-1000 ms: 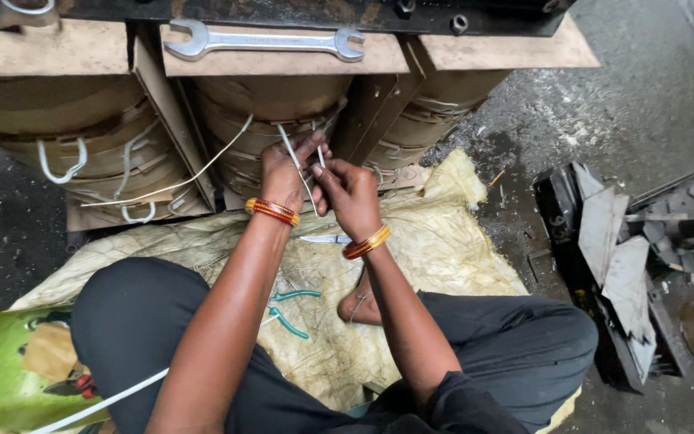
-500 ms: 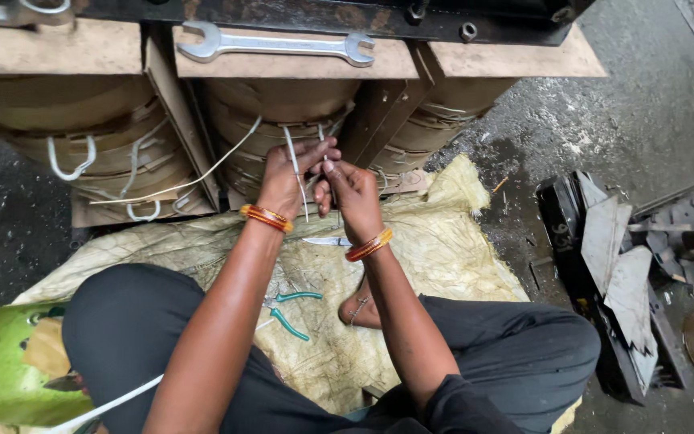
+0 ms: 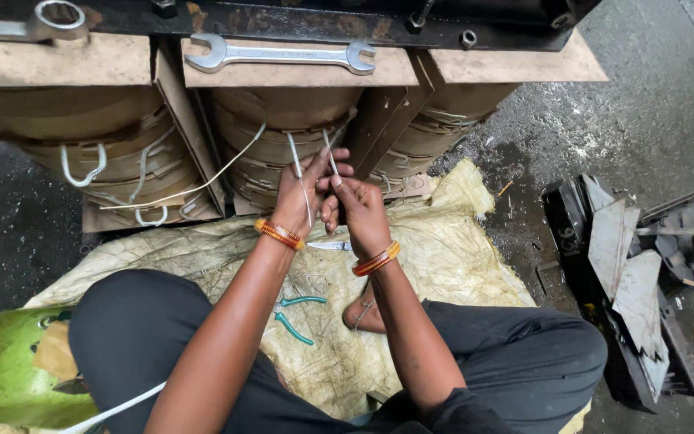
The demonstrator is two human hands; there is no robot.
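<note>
Head view: thin white wires (image 3: 292, 153) are seen rising from a brown, paper-wrapped round coil (image 3: 283, 137), under a flat board bearing a steel spanner (image 3: 283, 55). One wire is pinched in the curled fingers of the left hand (image 3: 303, 193); another is gripped by the closed right hand (image 3: 357, 207). Green-handled pliers (image 3: 295, 315) lie on crinkled yellowish sacking (image 3: 443, 241).

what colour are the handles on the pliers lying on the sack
Teal green handles on the pliers, seen in the head view.

Dark, wet concrete floor (image 3: 572, 128)
</note>
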